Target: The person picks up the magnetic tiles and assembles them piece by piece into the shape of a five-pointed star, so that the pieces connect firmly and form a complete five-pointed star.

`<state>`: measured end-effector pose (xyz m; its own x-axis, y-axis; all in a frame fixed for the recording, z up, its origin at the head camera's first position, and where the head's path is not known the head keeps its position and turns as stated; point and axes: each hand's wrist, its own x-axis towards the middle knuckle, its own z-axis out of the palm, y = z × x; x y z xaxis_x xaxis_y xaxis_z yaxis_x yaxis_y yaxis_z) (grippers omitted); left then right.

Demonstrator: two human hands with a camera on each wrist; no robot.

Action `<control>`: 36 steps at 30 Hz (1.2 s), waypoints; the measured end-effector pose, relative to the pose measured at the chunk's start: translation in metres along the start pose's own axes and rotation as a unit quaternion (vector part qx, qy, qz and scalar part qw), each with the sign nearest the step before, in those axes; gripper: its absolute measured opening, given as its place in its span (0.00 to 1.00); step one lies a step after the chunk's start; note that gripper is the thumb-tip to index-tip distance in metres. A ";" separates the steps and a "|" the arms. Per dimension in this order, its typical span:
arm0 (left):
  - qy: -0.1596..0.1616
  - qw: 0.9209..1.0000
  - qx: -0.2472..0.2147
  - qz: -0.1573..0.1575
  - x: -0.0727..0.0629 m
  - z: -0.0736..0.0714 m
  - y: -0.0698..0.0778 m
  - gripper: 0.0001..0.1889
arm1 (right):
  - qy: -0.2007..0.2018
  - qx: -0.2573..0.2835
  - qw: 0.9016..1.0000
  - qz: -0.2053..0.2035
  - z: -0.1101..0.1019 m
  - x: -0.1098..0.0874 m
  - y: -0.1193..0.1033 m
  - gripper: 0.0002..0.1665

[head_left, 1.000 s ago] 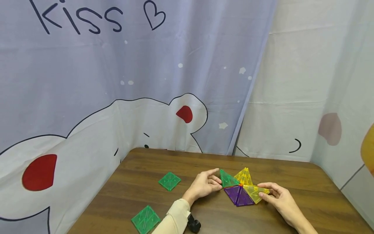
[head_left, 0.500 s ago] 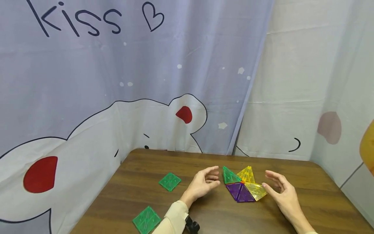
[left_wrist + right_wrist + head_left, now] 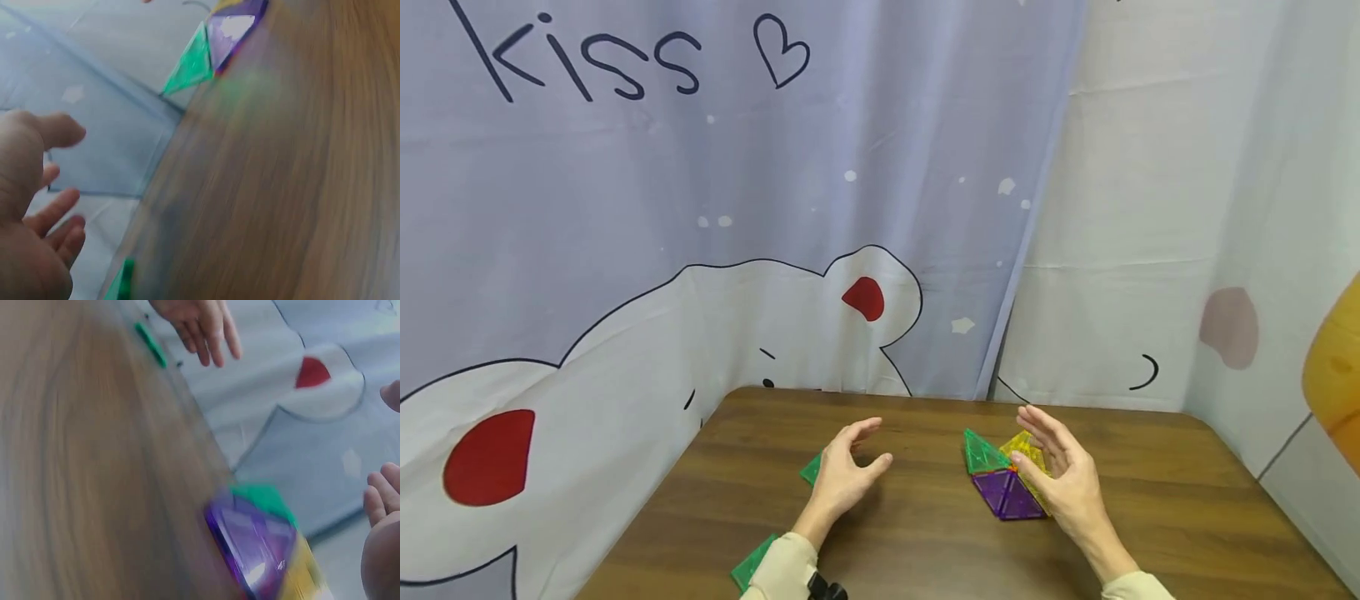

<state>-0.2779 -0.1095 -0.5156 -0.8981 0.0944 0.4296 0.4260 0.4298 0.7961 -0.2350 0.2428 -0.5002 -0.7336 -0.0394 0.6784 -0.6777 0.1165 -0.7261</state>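
A cluster of translucent magnetic tiles stands on the table, joined round a middle point. Its green triangular tile point(image 3: 983, 454) tilts up at the left, two purple triangular tiles point(image 3: 1009, 495) face front, and yellow tiles point(image 3: 1018, 446) sit at the back and right. My right hand point(image 3: 1066, 477), relaxed with nothing in it, hovers in front of the yellow side and hides part of it. To the left, my left hand point(image 3: 844, 477) is held over the table with thumb and fingers apart, also holding nothing. It partly covers a green tile point(image 3: 808, 470).
Another green tile point(image 3: 752, 564) lies nearer the front left, partly behind the left sleeve point(image 3: 782, 568). The brown wooden table point(image 3: 917, 550) ends at the back against a printed curtain point(image 3: 850, 200). A black strap piece point(image 3: 826, 587) shows at the left wrist.
Both hands have let go of the tile cluster. My left hand has moved left toward the green tiles, and my right hand has shifted left in front of the yellow tiles.
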 end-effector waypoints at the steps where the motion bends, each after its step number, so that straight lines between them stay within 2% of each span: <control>1: 0.013 1.000 0.023 -0.012 -0.002 -0.006 -0.002 0.31 | -0.014 0.017 1.000 0.000 0.007 0.001 -0.001 0.45; 4: 0.045 0.994 0.084 -0.061 -0.007 -0.020 -0.008 0.35 | -0.059 0.053 0.997 0.017 0.031 0.001 -0.002 0.46; 7: 0.061 0.983 0.139 -0.105 -0.010 -0.031 -0.013 0.42 | -0.093 0.070 0.992 0.050 0.059 -0.003 0.002 0.45; 10: 0.071 0.972 0.184 -0.131 -0.012 -0.040 -0.015 0.47 | -0.122 0.083 0.985 0.085 0.084 -0.005 0.010 0.45; 13: 0.066 0.962 0.216 -0.151 -0.014 -0.046 -0.018 0.51 | -0.152 0.096 0.975 0.134 0.099 -0.007 0.018 0.45; 16: 0.043 0.954 0.240 -0.176 -0.017 -0.052 -0.020 0.56 | -0.180 0.104 0.961 0.185 0.104 -0.010 0.024 0.44; 19: 0.024 0.948 0.252 -0.192 -0.018 -0.057 -0.021 0.58 | -0.205 0.090 0.953 0.206 0.103 -0.012 0.027 0.43; 22: 0.013 0.950 0.249 -0.186 -0.018 -0.060 -0.023 0.55 | -0.216 0.066 0.953 0.200 0.101 -0.012 0.028 0.42; 25: 0.008 0.958 0.234 -0.167 -0.017 -0.061 -0.026 0.49 | -0.219 0.046 0.955 0.195 0.100 -0.011 0.028 0.41; 30: 0.001 0.963 0.217 -0.158 -0.016 -0.063 -0.031 0.45 | -0.218 0.034 0.954 0.205 0.102 -0.011 0.030 0.40; 36: -0.041 0.971 0.178 -0.152 -0.016 -0.069 -0.033 0.43 | -0.211 0.038 0.954 0.210 0.105 -0.014 0.033 0.38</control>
<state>-0.2698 -0.1875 -0.5189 -0.9885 -0.0206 0.1499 0.0873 0.7314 0.6764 -0.2525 0.1429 -0.5449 -0.8854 -0.4035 0.2307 -0.3086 0.1390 -0.9410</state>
